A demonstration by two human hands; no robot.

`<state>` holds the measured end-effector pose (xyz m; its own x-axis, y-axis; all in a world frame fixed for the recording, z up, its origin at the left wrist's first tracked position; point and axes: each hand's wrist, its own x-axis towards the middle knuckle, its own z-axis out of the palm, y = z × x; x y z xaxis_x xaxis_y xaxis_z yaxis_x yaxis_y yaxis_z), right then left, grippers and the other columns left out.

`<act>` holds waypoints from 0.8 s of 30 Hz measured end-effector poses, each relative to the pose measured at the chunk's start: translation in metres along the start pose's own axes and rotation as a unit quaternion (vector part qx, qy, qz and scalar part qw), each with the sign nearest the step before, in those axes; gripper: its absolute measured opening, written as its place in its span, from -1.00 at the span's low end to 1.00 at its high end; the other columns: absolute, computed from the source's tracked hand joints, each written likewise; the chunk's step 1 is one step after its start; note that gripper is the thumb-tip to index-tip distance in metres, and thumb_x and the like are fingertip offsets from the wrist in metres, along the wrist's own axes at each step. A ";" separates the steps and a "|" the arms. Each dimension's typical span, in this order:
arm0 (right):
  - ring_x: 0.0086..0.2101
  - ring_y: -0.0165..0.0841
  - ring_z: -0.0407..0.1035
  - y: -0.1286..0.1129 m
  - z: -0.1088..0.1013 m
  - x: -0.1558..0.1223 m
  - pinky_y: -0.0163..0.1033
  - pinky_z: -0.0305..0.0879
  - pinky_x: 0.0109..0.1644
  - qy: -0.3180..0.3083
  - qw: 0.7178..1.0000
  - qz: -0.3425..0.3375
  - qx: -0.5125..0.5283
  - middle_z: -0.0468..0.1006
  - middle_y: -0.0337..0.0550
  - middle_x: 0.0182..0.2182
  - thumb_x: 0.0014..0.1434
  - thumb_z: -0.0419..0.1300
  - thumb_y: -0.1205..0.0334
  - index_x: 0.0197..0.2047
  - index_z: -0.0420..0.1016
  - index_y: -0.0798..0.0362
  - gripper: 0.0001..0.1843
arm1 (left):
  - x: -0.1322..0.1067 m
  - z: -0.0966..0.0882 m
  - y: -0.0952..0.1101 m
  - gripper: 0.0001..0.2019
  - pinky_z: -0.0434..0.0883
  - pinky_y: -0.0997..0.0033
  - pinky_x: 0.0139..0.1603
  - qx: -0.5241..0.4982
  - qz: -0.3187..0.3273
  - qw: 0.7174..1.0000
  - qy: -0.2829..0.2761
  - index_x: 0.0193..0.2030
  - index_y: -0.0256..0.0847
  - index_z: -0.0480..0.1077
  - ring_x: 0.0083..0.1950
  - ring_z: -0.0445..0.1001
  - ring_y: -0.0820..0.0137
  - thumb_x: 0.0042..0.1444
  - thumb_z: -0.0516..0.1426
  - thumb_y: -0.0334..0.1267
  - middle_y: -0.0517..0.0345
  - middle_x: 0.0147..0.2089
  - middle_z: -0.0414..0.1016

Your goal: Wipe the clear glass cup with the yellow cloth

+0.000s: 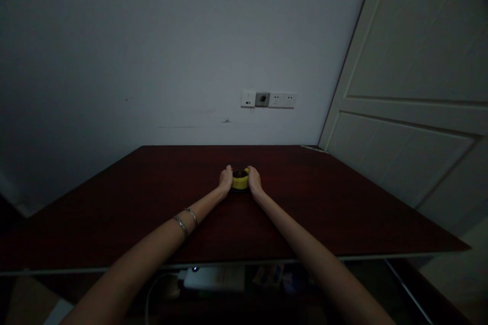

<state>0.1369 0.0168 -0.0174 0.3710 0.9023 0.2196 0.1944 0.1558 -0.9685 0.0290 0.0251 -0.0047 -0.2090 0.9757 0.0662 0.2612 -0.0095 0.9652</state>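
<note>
A small round yellow object (240,183) with a dark hollow-looking middle and a dark lower edge sits on the dark red table (152,203). Its exact kind is too small and dim to make out. My left hand (226,179) presses against its left side, while my right hand (254,180) is closed against its right side. Both arms reach straight out, and most of the fingers are hidden behind the hands. Two bracelets (182,224) circle my left forearm.
Behind the table rises a pale wall with a row of sockets (282,100). A panelled white door (412,86) stands on the right. Below the front edge, an open drawer space holds a white box-like device (215,278) with a cable and several dim items.
</note>
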 end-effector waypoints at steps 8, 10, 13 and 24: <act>-0.18 -0.28 0.36 -0.008 -0.040 0.011 -0.22 0.21 -0.07 -0.049 0.995 -0.085 -0.014 0.52 -0.08 -0.24 0.02 0.01 0.08 -0.27 0.47 0.07 -0.67 | 0.006 -0.022 0.007 -0.58 0.31 0.37 -0.20 -0.007 0.024 1.000 0.018 -0.38 -0.32 0.40 -0.20 0.44 0.23 0.09 -0.17 -0.09 -0.08 -0.33 0.50; -0.13 -0.29 0.34 -0.016 -0.055 0.008 -0.21 0.17 0.01 -0.082 0.978 -0.183 -0.049 0.49 -0.09 -0.20 -0.01 0.11 0.11 -0.28 0.48 0.04 -0.73 | 0.012 -0.031 0.010 -0.60 0.30 0.37 -0.19 -0.011 0.031 0.999 0.041 -0.40 -0.30 0.39 -0.21 0.44 0.23 0.08 -0.17 -0.09 -0.07 -0.32 0.49; -0.06 -0.29 0.29 -0.030 -0.071 0.003 -0.17 0.14 0.06 -0.160 0.928 -0.309 -0.131 0.42 -0.07 -0.11 0.02 0.13 0.12 -0.30 0.50 0.02 -0.77 | 0.022 -0.042 0.013 -0.62 0.30 0.37 -0.18 -0.019 0.021 0.996 0.088 -0.40 -0.30 0.38 -0.20 0.43 0.24 0.06 -0.16 -0.11 -0.08 -0.28 0.49; 0.13 -0.20 0.09 -0.041 -0.071 -0.010 -0.11 0.08 0.15 -0.281 0.851 -0.383 -0.225 0.30 -0.01 0.05 0.01 0.18 0.20 -0.25 0.51 0.06 -0.79 | 0.026 -0.049 0.019 -0.66 0.27 0.40 -0.14 0.005 0.060 0.995 0.086 -0.41 -0.28 0.37 -0.14 0.39 0.24 0.07 -0.13 -0.13 -0.01 -0.29 0.48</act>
<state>0.1897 -0.0268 0.0288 -0.4891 0.6750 0.5524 0.5584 0.7288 -0.3962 -0.0180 0.0396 0.0284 -0.3329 0.9161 0.2234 0.3032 -0.1203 0.9453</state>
